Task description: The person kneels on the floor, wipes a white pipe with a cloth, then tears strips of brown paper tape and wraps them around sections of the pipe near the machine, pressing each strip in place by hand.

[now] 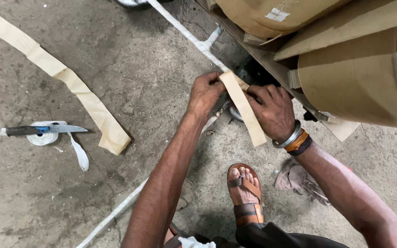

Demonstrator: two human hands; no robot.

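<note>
Two hands meet over a short strip of tan paper tape [243,108] near the middle of the view. The left hand [206,94] pinches the strip's upper end with its fingers closed on it, and the right hand [273,111] presses the same strip from the other side, its fingers curled over it. The strip hangs down between them, above the concrete floor [129,69]. Big rolls of brown paper [359,82] lie just behind the hands. A longer tan strip [70,82] lies on the floor, well apart to the left, near a knife [42,130] resting across a small roll of white tape [42,137]. A crumpled cloth [299,181] lies beside a sandalled foot [244,193].
</note>
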